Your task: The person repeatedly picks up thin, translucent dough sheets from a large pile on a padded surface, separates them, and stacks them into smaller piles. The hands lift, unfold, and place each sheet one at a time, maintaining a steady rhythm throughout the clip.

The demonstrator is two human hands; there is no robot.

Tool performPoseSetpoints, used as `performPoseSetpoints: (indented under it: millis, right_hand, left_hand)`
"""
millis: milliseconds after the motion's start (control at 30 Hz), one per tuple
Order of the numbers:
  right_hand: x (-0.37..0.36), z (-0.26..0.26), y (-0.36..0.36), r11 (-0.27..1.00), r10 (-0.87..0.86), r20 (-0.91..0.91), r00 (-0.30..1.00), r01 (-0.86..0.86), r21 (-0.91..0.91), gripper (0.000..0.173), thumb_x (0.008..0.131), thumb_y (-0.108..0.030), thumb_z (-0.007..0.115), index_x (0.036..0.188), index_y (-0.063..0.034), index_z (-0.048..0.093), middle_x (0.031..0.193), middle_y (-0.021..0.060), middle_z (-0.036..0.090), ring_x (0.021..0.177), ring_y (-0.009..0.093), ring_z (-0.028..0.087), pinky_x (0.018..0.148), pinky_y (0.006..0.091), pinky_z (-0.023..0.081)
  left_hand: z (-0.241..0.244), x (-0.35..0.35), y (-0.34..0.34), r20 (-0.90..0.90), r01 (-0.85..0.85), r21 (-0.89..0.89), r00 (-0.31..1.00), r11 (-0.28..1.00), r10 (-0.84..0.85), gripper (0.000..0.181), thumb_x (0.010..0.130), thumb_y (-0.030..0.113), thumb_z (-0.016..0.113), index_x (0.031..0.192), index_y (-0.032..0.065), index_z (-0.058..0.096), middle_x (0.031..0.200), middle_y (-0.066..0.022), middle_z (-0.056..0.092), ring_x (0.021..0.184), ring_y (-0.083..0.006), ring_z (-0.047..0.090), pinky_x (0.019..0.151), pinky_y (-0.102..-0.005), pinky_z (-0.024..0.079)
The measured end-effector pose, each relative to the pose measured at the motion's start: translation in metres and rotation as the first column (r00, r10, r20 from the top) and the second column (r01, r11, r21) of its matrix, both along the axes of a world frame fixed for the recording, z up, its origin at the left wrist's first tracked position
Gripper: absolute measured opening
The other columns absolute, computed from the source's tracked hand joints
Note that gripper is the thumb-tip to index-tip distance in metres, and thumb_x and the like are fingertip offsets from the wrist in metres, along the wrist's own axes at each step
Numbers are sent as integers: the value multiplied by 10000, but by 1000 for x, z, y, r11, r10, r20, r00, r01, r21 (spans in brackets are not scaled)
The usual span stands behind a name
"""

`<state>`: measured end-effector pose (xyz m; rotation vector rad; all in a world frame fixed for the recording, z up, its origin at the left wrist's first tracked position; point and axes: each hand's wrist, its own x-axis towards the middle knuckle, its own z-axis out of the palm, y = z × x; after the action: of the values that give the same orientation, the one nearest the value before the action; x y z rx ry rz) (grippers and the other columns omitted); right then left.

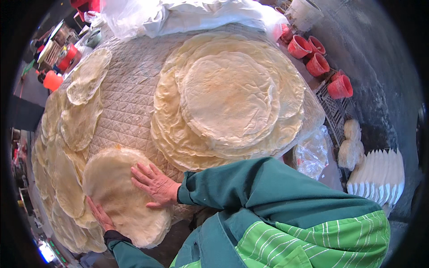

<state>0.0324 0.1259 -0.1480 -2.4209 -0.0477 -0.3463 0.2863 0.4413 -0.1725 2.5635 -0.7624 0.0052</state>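
Both my hands rest on a stack of thin round flatbread sheets [124,187] at the near left of a quilted table cover [130,100]. My right hand [156,186] lies flat on the upper right of the stack, palm down with fingers spread. At its left edge is my left hand [101,214], fingers extended along the side. Neither hand grips anything that I can see. Beyond my right arm sits a broad pile of larger yellowish sheets [167,140], topped by a smaller, paler round stack [228,97].
More thin sheets [67,177] overlap along the left edge, some hanging over it. White cloth and plastic [201,16] lie at the far edge. Red buckets [317,64], a black crate [335,100], clear plastic wrapping [311,154] and white bundled packages [377,174] line the right side.
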Motion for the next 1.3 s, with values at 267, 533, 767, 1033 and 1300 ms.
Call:
performPoseSetpoints:
  millis: [267, 533, 767, 1033, 1300]
  right_hand:
    - [-69, 16, -108, 924, -158, 73, 985, 121, 364, 745, 836, -236, 693, 1435, -21, 307, 1439, 223, 352, 1356, 358, 314, 1121, 424, 270]
    - [-243, -5, -318, 158, -934, -249, 257, 920, 359, 645, 774, -180, 634, 1321, 56, 389, 1253, 252, 504, 1172, 351, 483, 1013, 416, 369]
    - [-243, -1, -331, 400, -820, -118, 560, 708, 582, 423, 804, -103, 624, 1202, -20, 509, 955, 183, 642, 837, 279, 643, 751, 364, 508]
    - [-300, -2, -374, 384, -852, -168, 495, 810, 443, 411, 778, -89, 622, 1167, 11, 532, 1094, 164, 542, 890, 232, 598, 754, 316, 505]
    - [-289, -20, -413, 254, -649, -429, 628, 711, 655, 269, 804, -214, 611, 943, 17, 614, 798, 194, 660, 754, 293, 650, 690, 375, 500]
  left_hand:
    - [95, 8, -52, 158, -53, 219, 987, 974, 18, 575, 986, 313, 439, 1470, 40, 293, 1508, -160, 316, 1401, -314, 264, 1151, -409, 179]
    - [101, -251, -408, -361, 453, -420, 711, 786, -603, 469, 835, 48, 638, 1293, 47, 539, 1258, -126, 576, 1154, -221, 542, 926, -337, 455]
    - [56, -376, -620, -553, 462, -342, 606, 818, -573, 335, 871, 201, 636, 1124, -11, 581, 1041, -208, 614, 899, -319, 618, 742, -356, 485]
    - [72, -397, -615, -291, 630, -43, 734, 775, -613, 225, 797, 74, 541, 1004, 19, 609, 889, -219, 637, 862, -408, 607, 725, -475, 473]
    - [64, -427, -628, -250, 588, -25, 779, 808, -575, 378, 834, 149, 585, 1205, 76, 563, 1010, -168, 577, 897, -375, 591, 746, -440, 488]
